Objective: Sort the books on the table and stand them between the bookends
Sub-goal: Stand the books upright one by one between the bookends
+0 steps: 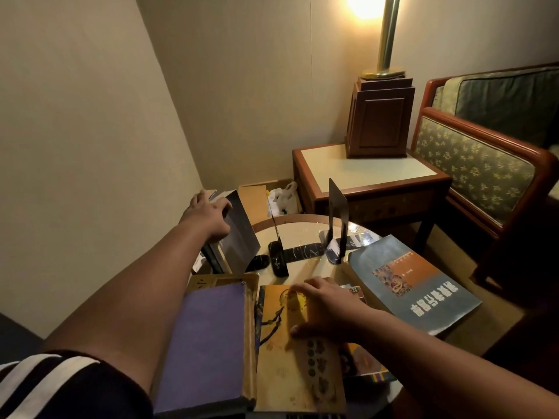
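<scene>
Here the left hand [208, 214] grasps the top of some dark grey books [242, 237], which stand upright at the left edge of the round table [302, 234], just beside one black bookend [278, 258]. The second bookend [337, 213] stands to the right of it. The right hand [323, 309] rests released, fingers spread, on a yellow book [284, 364] lying flat between a purple book [202, 343] and a blue book [417, 285].

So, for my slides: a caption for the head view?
Left hand grips upright dark grey books beside black metal bookend; right hand rests on flat yellow illustrated book.
</scene>
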A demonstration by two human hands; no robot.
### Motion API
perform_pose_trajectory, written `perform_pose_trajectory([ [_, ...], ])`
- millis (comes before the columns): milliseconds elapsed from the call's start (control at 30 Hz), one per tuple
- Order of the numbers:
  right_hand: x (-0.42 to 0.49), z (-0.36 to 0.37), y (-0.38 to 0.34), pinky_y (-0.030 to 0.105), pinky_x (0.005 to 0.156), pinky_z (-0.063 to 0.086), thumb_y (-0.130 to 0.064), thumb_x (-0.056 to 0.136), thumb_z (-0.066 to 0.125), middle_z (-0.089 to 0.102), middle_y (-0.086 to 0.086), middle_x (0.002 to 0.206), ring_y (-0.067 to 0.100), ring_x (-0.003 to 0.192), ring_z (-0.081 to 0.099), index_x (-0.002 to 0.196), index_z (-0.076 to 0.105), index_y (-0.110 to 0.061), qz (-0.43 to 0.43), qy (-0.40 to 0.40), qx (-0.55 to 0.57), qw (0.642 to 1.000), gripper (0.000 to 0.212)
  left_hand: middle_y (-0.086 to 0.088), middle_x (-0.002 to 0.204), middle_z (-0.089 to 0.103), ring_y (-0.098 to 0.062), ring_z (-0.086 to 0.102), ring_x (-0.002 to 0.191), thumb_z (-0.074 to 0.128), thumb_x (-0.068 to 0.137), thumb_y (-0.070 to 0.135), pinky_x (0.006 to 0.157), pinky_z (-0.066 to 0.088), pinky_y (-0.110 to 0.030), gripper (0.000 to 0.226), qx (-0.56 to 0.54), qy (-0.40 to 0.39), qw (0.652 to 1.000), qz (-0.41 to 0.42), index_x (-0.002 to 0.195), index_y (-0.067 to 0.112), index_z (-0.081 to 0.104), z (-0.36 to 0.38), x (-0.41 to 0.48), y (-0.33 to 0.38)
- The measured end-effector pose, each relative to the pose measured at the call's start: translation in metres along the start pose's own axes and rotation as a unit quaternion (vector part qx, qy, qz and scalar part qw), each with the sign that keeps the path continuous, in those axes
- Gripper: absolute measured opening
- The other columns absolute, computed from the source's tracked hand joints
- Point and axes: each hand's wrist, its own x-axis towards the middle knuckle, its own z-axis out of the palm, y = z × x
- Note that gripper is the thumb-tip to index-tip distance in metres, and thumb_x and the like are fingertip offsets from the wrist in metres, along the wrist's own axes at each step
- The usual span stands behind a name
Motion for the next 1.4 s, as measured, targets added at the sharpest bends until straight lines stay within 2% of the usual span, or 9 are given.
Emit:
perform_pose_trajectory([
  [267,-0.005,-0.043,0.034,0.037,0.103,0.046,-0.053,0.075,0.079,0.035,-0.003,0.148,0.024,0.133,0.038,0.148,0.033,-0.042,0.061,-0.019,0.007,0.998,0.088,-0.013,0.149,0.019,-0.036,0.025,0.136,0.063,0.077,0.032,0.102,0.041,-0.048,0.048,0.01,0.017,1.0,0.01,0.122,0.037,0.048,0.005,-0.004,-0.014],
  [400,-0.003,-0.051,0.026,0.049,0.114,0.028,-0.055,0.078,0.074,0.025,-0.001,0.158,0.028,0.144,0.022,0.148,0.038,-0.041,0.047,-0.033,-0.11,0.992,0.08,-0.013,0.148,0.02,-0.036,0.024,0.136,0.064,0.078,0.032,0.103,0.04,-0.048,0.048,0.012,0.022,1.0,0.015,0.123,0.035,0.049,0.006,-0.004,-0.011],
  [500,0.01,-0.041,0.003,0.041,0.097,0.047,-0.056,0.085,0.065,0.04,0.007,0.147,0.026,0.124,0.043,0.14,0.048,-0.031,0.057,-0.028,-0.124,0.99,0.063,-0.013,0.148,0.021,-0.036,0.025,0.136,0.063,0.078,0.032,0.103,0.04,-0.047,0.046,0.012,0.028,0.999,0.02,0.122,0.035,0.049,0.005,-0.004,-0.007],
  [600,0.021,-0.025,-0.02,0.045,0.098,0.047,-0.07,0.082,0.059,0.042,0.013,0.146,0.034,0.129,0.042,0.146,0.039,-0.025,0.089,-0.004,-0.09,0.992,0.081,-0.013,0.147,0.021,-0.036,0.025,0.135,0.063,0.078,0.031,0.102,0.041,-0.046,0.047,0.011,0.026,0.999,0.022,0.122,0.035,0.049,0.005,-0.005,-0.006],
  [700,0.028,-0.018,-0.031,0.053,0.104,0.043,-0.058,0.081,0.07,0.03,0.012,0.153,0.041,0.138,0.029,0.15,0.032,-0.032,0.102,0.007,-0.066,0.993,0.084,-0.013,0.148,0.021,-0.035,0.025,0.136,0.063,0.078,0.031,0.103,0.04,-0.046,0.047,0.012,0.027,0.999,0.024,0.122,0.035,0.049,0.005,-0.006,-0.007],
  [867,0.03,-0.016,-0.036,0.037,0.09,0.056,-0.039,0.078,0.08,0.045,0.008,0.136,0.028,0.116,0.052,0.145,0.042,-0.029,0.049,0.01,-0.052,0.997,0.078,-0.012,0.149,0.02,-0.036,0.025,0.136,0.063,0.077,0.029,0.105,0.04,-0.046,0.048,0.011,0.025,0.999,0.021,0.123,0.035,0.05,0.004,-0.007,-0.007],
  [1033,0.024,-0.011,-0.04,0.032,0.083,0.059,-0.037,0.081,0.077,0.045,0.009,0.135,0.027,0.109,0.058,0.151,0.028,-0.031,0.005,0.035,-0.072,0.997,0.085,-0.013,0.149,0.021,-0.037,0.026,0.135,0.064,0.078,0.029,0.104,0.041,-0.046,0.046,0.015,0.031,0.999,0.026,0.121,0.033,0.05,0.005,-0.008,-0.007],
  [1233,0.013,-0.018,-0.051,0.027,0.075,0.057,-0.021,0.091,0.067,0.055,0.009,0.124,0.022,0.095,0.063,0.137,0.045,-0.012,-0.041,0.112,-0.11,0.987,0.052,-0.013,0.148,0.022,-0.036,0.026,0.136,0.063,0.078,0.03,0.105,0.04,-0.047,0.046,0.012,0.032,0.999,0.026,0.121,0.034,0.05,0.006,-0.008,-0.006],
  [1400,0.01,-0.025,-0.037,0.018,0.07,0.045,-0.022,0.095,0.061,0.059,0.006,0.121,0.015,0.095,0.058,0.124,0.058,-0.016,-0.032,0.128,-0.07,0.989,0.03,-0.013,0.149,0.022,-0.036,0.025,0.136,0.063,0.079,0.031,0.104,0.041,-0.047,0.046,0.015,0.031,0.999,0.026,0.123,0.035,0.049,0.006,-0.006,-0.005],
])
